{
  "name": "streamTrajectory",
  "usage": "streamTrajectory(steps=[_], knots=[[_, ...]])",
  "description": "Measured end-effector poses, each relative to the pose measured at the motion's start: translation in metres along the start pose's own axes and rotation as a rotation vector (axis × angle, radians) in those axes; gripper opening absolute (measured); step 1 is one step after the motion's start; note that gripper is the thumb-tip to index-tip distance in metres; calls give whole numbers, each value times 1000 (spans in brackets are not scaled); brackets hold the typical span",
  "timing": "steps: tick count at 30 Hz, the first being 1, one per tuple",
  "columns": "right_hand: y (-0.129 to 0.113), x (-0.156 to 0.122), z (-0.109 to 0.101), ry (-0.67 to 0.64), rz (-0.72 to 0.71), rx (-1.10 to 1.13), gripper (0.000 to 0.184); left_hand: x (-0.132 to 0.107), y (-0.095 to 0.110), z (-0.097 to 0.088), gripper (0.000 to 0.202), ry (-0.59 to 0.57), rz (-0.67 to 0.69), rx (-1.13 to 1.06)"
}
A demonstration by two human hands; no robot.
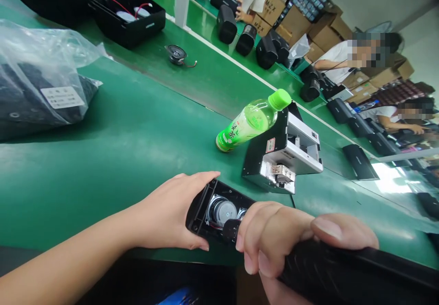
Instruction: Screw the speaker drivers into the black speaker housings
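Observation:
My left hand [164, 213] is wrapped round the near-left end of a black speaker housing [202, 206], thumb on one side and fingers on the other. The housing lies with its inside facing up, and a round speaker driver [225, 211] with a silver frame shows in it. My right hand [274, 236] is closed round a thick black electric screwdriver [343, 268]. Its dark front end [231, 229] is over the housing. The tip is hard to make out, and the right hand hides the housing's far end.
Beyond the housing stands a black and silver screw feeder [284, 158], with a green tea bottle [245, 124] leaning against it. A bag of dark parts [41, 90] lies left. Further back are a loose speaker driver [176, 54] and an open speaker box [126, 21]. People work across the bench.

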State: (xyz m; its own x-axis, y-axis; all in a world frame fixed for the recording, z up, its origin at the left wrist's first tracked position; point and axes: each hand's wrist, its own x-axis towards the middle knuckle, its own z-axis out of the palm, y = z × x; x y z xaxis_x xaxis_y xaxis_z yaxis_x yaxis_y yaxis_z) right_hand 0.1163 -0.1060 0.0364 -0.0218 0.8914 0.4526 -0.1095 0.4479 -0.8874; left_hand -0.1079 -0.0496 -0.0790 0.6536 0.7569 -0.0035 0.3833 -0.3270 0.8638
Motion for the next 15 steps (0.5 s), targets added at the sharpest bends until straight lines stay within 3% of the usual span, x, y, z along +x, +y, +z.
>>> streamTrajectory(steps=[3, 6, 9, 13, 15], knots=[[-5, 3, -1, -65, 63, -41, 28, 2, 2, 0, 149, 9, 15, -6], [1, 7, -14, -193, -24, 26, 41, 2, 2, 0, 147, 14, 30, -16], [4, 10, -26, -306, 83, 16, 46, 3, 3, 0, 152, 11, 26, -25], [-4, 8, -26, -254, 135, -31, 33, 3, 5, -1, 156, -13, -4, -21], [-7, 7, -21, -263, 157, -44, 36, 3, 6, -2, 156, -15, -4, -16]])
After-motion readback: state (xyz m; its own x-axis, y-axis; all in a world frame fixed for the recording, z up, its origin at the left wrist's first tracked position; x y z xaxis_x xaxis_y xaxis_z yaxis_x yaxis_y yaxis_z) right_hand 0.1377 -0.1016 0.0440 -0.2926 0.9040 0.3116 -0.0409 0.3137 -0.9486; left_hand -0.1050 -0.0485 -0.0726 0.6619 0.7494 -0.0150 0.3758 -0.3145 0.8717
